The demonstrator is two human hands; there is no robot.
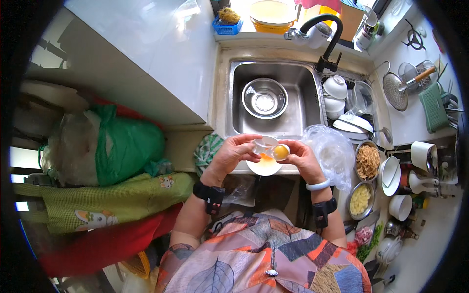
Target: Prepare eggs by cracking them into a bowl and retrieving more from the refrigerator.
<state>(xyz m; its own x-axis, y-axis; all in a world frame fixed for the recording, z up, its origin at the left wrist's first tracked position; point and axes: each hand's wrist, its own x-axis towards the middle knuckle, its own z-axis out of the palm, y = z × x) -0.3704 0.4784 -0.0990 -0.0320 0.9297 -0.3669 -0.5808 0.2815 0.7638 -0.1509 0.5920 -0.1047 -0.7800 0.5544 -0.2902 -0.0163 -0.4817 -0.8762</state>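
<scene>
Over a white bowl [264,169] at the counter's front edge, both hands hold the parts of a cracked egg. My left hand [234,152] grips one eggshell half [259,145], with clear egg white around it. In my right hand [301,157] is the other eggshell half [288,148], and a whole egg yolk [281,152] sits in it. Egg white stretches between the two shells. Beneath them, something orange-yellow shows in the bowl, partly hidden by my fingers.
A metal basin [265,99] stands in the steel sink [300,124]. Right of my hand lies a clear plastic bag [328,154]. Beyond it are a bowl of brown shreds [366,162], a bowl of pale yellow chunks [361,199] and a dish rack with white bowls [335,88]. A striped cloth [208,151] lies left.
</scene>
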